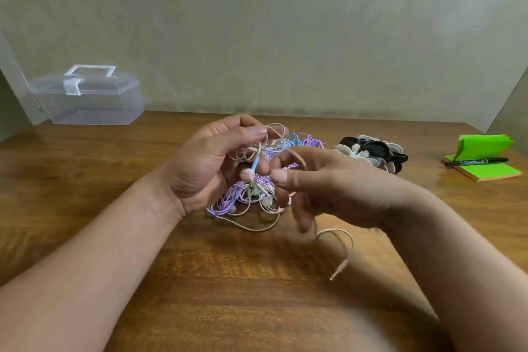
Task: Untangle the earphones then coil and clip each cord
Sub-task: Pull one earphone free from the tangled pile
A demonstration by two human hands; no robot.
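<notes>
A tangle of earphone cords [251, 197] in purple, white, blue and pink lies mid-table. My left hand [208, 163] is curled around a bunch of pink and white cord lifted from the pile, with a pink earbud [247, 174] and a blue stem hanging by its fingers. My right hand [320, 186] pinches a pink cord that runs over its fingers and trails down to the table. That cord ends in a loop and a jack plug [338, 270]. A heap of black and white cord clips [371, 153] sits to the right of the tangle.
A clear plastic box with a handle [88, 97] stands at the back left against the wall. At the right edge lie a green sticky-note pad [485, 171] and a black marker [477, 162]. The table is brown wood [228, 280].
</notes>
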